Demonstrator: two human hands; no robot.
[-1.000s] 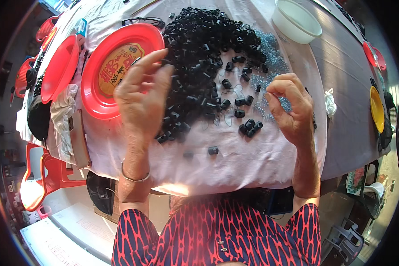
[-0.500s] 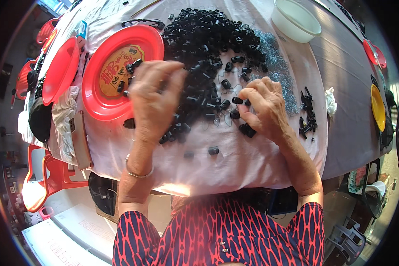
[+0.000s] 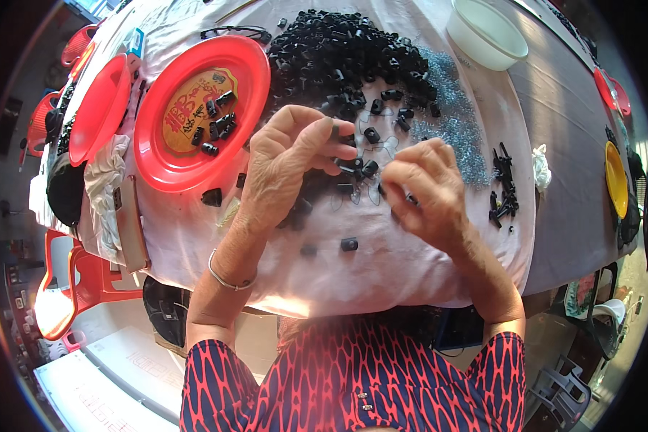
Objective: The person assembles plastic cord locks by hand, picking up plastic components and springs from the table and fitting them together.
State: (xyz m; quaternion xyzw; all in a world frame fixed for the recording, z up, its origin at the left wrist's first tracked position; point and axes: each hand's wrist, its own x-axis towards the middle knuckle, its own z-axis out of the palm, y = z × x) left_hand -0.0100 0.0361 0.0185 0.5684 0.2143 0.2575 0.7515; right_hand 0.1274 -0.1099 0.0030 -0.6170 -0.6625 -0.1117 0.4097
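A big pile of small black plastic parts [image 3: 345,57] lies on the white-covered table [image 3: 410,273]. My left hand [image 3: 288,162] rests at the pile's near edge, with thumb and fingers pinched on a black part. Just to its right, my right hand [image 3: 428,191] is curled, and a small black part shows under its fingertips. The two hands almost touch. A red plate [image 3: 158,158] to the left of my left hand holds several black parts around its yellow centre. Loose black parts [image 3: 349,245] lie near the table's front edge.
A patch of tiny metal pieces [image 3: 457,140] spreads right of the pile. A small cluster of black parts [image 3: 504,187] and a white scrap [image 3: 540,165] lie further right. A white bowl [image 3: 486,32] stands at the back, a second red plate [image 3: 97,108] far left, red stools [image 3: 65,288] below.
My left hand has moved from the red plate's edge back to the near side of the pile. My right hand has come left from the table's right side to meet it.
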